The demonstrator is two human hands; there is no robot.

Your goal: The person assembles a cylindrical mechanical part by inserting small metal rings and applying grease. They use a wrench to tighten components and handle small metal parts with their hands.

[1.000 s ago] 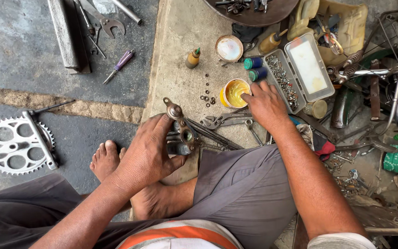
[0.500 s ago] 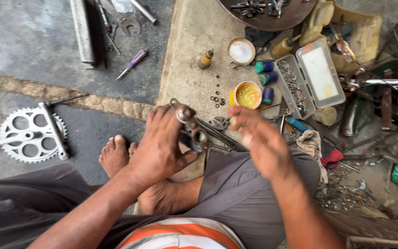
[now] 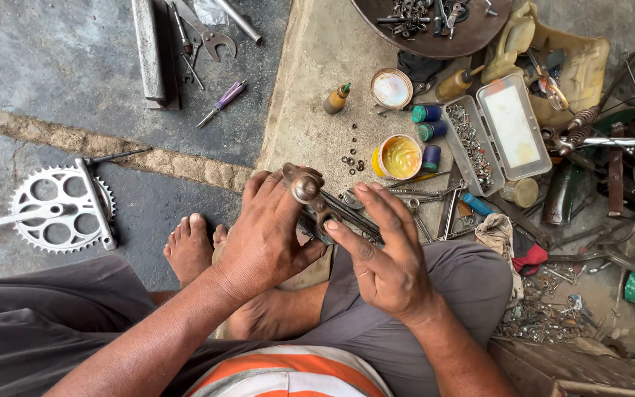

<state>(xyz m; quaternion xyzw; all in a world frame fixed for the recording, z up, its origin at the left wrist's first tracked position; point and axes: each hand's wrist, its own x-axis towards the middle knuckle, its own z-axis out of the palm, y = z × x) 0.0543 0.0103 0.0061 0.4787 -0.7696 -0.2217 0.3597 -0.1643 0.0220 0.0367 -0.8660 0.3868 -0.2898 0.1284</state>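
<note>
Standing right over this person sitting cross-legged on a bare concrete floor, grey and stained, with a rough strip of gravelly fill running across it. The left hand (image 3: 266, 239) is wrapped tight around a dark greasy metal part (image 3: 317, 206), some kind of hub or axle piece, held up over the lap just in front of the knees. The right hand (image 3: 384, 254) is mostly open, fingers spread, with a fingertip (image 3: 330, 224) pressing against the side of that part; it isn't gripping anything itself.

Work surface is a dusty tan mat (image 3: 317, 66) laid on the floor. On it: a small yellow tub of grease (image 3: 399, 156), lid off, a round white-topped tin (image 3: 392, 88), a little brown bottle (image 3: 336, 99), a scatter of tiny nuts (image 3: 350, 156), and an open plastic parts box (image 3: 495, 136) full of small hardware. Wrenches (image 3: 413, 197) lie just beyond the hands.

Off to the left on the concrete there's a silver chainring with crank (image 3: 64, 213), a purple-handled screwdriver (image 3: 222, 101) and a metal bar (image 3: 152, 51). Right side is pure clutter, scrap and rags everywhere.
</note>
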